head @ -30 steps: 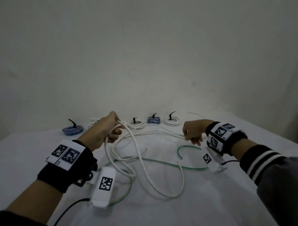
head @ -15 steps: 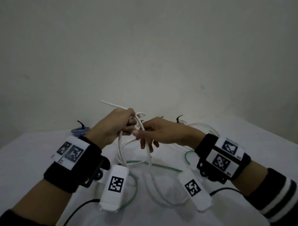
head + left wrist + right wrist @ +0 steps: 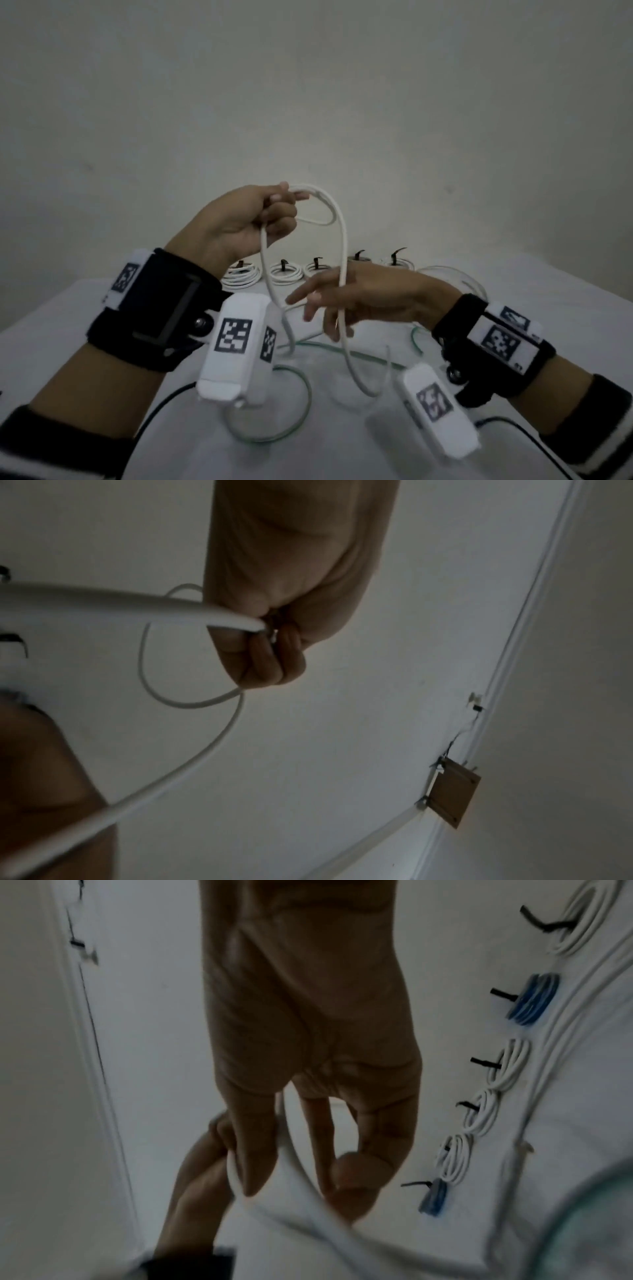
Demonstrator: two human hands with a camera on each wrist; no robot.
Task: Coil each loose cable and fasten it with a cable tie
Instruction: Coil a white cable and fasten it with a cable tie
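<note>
High over the table, my left hand (image 3: 270, 216) grips the gathered loops of a loose white cable (image 3: 342, 240); the left wrist view shows its curled fingers (image 3: 270, 653) closed round the strands (image 3: 103, 601). From there the cable arcs down into my right hand (image 3: 329, 305), lower and to the right. That hand's thumb (image 3: 356, 1177) holds the strand (image 3: 301, 1191) against spread, nearly straight fingers. Below it the cable hangs in a loop to the table (image 3: 51, 342). A loose green cable (image 3: 301, 404) lies curled beneath both hands.
Several coiled cables (image 3: 286, 272) fastened with black ties stand in a row at the table's back edge against the wall; blue ones (image 3: 534, 999) are among them. Another thin pale cable (image 3: 455, 274) lies at the back right. White wrist camera boxes (image 3: 236, 346) hang under both wrists.
My left hand has risen with the white loops. My right hand, level with it before, has dropped below it along the cable with its fingers spread.
</note>
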